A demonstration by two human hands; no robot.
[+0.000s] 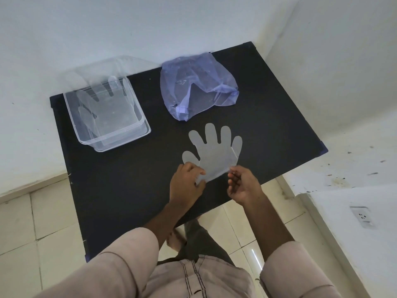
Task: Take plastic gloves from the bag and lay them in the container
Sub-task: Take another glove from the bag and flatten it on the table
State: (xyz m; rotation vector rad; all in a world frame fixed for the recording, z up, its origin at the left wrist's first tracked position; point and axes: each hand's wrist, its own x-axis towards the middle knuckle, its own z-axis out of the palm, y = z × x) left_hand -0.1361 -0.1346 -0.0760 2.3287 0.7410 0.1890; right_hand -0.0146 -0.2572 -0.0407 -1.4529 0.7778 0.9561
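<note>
Left hand (186, 182) and right hand (242, 184) each pinch the cuff edge of one plastic glove (214, 151), spread flat above the black table (129, 190). Beyond it lies the blue bag (197, 82); the clear container (107, 112), far left, holds gloves.

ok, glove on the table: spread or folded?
Spread. The glove lies flat on the table, all five fingers splayed; both hands hold its cuff.

Clear plastic glove (216, 155) is spread flat, fingers fanned out, just in front of the bluish see-through bag (197, 87). Bag sits slumped and crumpled. Left of the bag, the clear square container (141, 123) already has gloves (101, 104) lying inside.
</note>
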